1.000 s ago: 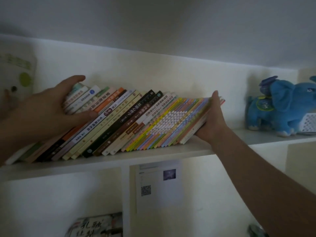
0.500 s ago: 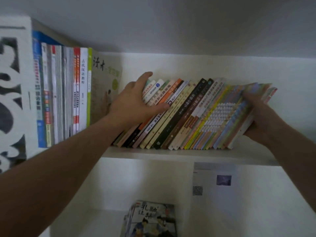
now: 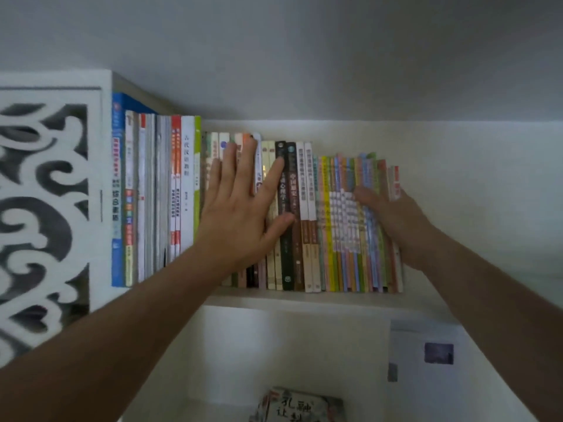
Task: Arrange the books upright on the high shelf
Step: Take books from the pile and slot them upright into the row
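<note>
A row of several books (image 3: 307, 214) stands upright on the high white shelf (image 3: 304, 298), their spines facing me. Taller books (image 3: 158, 193) fill the left end against the shelf side. My left hand (image 3: 243, 214) lies flat with fingers spread against the spines of the middle books. My right hand (image 3: 393, 217) presses against the right end of the row, thumb across the thin colourful spines (image 3: 347, 226), fingers hidden behind the last book.
A white carved panel (image 3: 45, 208) closes the left side. Right of the row the shelf surface is bare white. Below, a sheet of paper (image 3: 426, 354) hangs on the wall and a book (image 3: 298, 406) lies on the lower shelf.
The books leaned to the right before; now they stand upright, pushed left against the tall books. My left hand went from gripping the book tops to lying flat on the spines.
</note>
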Demonstrator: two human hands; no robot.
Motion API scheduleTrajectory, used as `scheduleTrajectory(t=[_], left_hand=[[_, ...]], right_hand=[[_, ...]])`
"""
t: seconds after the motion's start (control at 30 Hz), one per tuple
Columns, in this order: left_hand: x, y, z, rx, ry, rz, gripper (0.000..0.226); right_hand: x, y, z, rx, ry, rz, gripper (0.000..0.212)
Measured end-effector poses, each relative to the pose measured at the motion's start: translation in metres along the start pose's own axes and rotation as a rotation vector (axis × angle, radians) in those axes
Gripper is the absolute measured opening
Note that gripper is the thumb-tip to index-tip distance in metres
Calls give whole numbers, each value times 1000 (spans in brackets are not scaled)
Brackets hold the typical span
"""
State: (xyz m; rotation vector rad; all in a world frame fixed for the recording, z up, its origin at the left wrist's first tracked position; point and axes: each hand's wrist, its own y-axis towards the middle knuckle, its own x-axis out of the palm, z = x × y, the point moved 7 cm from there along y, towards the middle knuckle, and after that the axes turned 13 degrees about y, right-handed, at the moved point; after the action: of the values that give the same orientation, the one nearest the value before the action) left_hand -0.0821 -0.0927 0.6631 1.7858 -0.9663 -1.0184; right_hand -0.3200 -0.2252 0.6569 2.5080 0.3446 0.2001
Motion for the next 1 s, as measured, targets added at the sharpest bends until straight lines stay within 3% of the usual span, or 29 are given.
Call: scheduleTrajectory(t=[0.23, 0.37, 0.57, 0.63, 0.7, 0.77, 0.87, 1.0], left_hand=[[-25, 42, 35, 36, -37, 88, 78], [-19, 66, 55, 69, 14, 82, 74], [-12, 64, 54, 55, 65, 17, 75], [-10, 47, 59, 99, 41, -3, 78], [-6, 14, 70, 216, 17, -27, 76], [0, -19, 72, 291, -21, -64, 71], [0, -39, 62, 343, -59, -105, 67], [-7, -64, 48, 567, -108, -217, 63]], right_hand=[[14, -8, -5, 16, -30, -139, 33], [5, 1, -2, -28, -138, -170, 51], [-6, 1, 12, -76, -233, 26, 74], [-6, -16, 22, -22, -222, -32, 74], [-11, -38, 36, 100, -302, -192, 83], [-23, -53, 49, 242, -454, -334, 107], [-37, -45, 53, 213, -742, -376, 140], [-38, -42, 53, 227, -782, -329, 128]])
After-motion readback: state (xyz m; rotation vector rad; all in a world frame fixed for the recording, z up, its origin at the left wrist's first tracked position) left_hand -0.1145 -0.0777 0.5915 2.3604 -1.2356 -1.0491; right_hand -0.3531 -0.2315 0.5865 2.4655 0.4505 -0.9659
